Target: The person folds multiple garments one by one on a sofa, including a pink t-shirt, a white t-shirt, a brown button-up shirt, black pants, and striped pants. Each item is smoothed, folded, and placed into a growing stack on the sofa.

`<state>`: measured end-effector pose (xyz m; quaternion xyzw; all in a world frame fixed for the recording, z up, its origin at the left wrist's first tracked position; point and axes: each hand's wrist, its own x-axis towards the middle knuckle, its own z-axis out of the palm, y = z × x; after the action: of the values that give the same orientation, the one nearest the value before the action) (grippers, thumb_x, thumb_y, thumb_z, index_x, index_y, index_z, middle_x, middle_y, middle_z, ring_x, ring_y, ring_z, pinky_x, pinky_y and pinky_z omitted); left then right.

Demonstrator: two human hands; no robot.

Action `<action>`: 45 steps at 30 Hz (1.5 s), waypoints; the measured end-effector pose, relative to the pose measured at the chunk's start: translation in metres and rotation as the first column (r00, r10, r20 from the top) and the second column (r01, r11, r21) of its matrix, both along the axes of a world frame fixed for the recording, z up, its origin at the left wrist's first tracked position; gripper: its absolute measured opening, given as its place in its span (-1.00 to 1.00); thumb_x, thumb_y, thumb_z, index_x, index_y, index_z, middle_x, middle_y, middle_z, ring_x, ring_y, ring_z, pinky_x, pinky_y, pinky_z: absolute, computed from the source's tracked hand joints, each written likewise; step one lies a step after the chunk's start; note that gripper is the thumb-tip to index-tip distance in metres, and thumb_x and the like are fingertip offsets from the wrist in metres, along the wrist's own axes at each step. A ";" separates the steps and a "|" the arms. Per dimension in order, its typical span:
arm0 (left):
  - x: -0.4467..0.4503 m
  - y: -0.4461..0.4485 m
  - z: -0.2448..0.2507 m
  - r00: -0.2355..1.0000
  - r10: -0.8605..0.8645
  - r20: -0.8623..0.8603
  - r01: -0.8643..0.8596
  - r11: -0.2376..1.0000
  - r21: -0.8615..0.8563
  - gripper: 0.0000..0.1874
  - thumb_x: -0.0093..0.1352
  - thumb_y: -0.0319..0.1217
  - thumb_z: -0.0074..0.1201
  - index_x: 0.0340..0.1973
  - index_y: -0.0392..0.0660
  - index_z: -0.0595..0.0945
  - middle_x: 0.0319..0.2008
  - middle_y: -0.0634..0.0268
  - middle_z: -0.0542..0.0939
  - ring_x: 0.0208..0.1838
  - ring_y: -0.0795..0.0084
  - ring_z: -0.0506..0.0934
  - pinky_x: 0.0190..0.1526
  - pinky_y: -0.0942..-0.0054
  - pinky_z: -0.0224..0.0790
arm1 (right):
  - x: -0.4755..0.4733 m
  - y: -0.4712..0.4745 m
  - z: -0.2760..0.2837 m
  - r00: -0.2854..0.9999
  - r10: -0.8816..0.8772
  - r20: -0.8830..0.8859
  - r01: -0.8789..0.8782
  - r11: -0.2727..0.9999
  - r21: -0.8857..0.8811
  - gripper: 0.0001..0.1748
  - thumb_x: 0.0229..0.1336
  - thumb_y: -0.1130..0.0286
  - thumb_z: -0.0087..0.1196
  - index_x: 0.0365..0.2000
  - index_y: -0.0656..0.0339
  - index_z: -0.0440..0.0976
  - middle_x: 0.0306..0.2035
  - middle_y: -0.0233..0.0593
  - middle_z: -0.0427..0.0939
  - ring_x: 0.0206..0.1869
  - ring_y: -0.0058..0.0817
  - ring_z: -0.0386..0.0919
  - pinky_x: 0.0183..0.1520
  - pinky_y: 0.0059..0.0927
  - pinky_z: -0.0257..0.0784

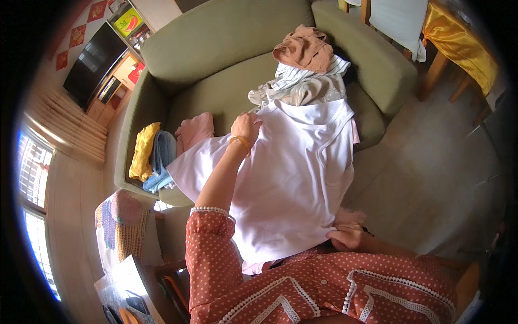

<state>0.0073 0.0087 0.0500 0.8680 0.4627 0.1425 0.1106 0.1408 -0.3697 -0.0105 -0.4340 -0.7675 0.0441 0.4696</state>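
A white T-shirt [283,174] is spread between me and the green sofa, its neckline towards the sofa seat. My left hand [245,128] is closed on the shirt near its left shoulder, a yellow band around the wrist. At the lower right, my right hand [347,236] pinches the hem. Beyond the neckline lies a heap of clothes: a brown garment [303,48] on top, a striped white one [309,77] and a beige one [299,93] under it. Left of the shirt are a folded pink garment [195,128], rolled blue denim [163,150] and a folded yellow garment [143,150].
The green sofa [226,36] spans the view in front of me. At the lower left stand a chair with a knitted cover [129,227] and a small table [125,283] with objects on it. Wooden chairs and a table with gold cloth [461,44] stand at the upper right.
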 end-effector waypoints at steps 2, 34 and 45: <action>0.010 0.008 -0.009 0.994 0.054 -0.100 -0.052 0.998 0.019 -0.80 0.26 -0.32 0.09 -0.33 -0.16 0.66 -0.24 0.01 0.61 -0.13 -0.03 0.58 -0.08 0.13 0.45 | 0.000 -0.003 0.006 0.985 -0.016 -0.171 0.003 0.997 -0.074 -0.78 -0.11 0.69 0.11 -0.35 0.27 0.49 -0.59 -0.25 0.49 -0.58 -0.38 0.49 -0.54 -0.42 0.39; -0.103 0.060 0.079 0.542 0.251 0.802 0.027 0.948 -0.316 -0.88 0.41 -0.41 -0.01 -0.25 -0.18 0.58 -0.51 0.46 0.49 -0.50 0.63 0.39 -0.50 0.61 0.21 | 0.058 0.078 0.051 -0.325 -0.509 -0.797 -0.477 0.816 -0.327 -0.73 0.25 0.29 -0.01 -0.14 0.23 0.51 -0.13 -0.26 0.59 -0.06 -0.39 0.53 0.08 -0.31 0.41; -0.115 0.030 0.154 0.277 0.243 0.930 0.349 0.876 -0.333 -0.79 0.44 -0.46 -0.05 -0.03 -0.19 0.52 -0.21 0.27 0.57 -0.15 0.45 0.53 -0.07 0.49 0.44 | 0.035 0.101 0.081 -0.277 -0.559 -0.782 -0.729 0.652 -0.208 -0.50 0.25 0.00 0.03 0.00 0.16 0.42 -0.01 -0.20 0.54 0.05 -0.31 0.51 0.15 -0.16 0.42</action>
<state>-0.1073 0.0389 0.2040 0.5630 0.2902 0.5116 0.5806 0.1755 -0.2683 0.0706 -0.2743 0.0082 0.7206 0.6367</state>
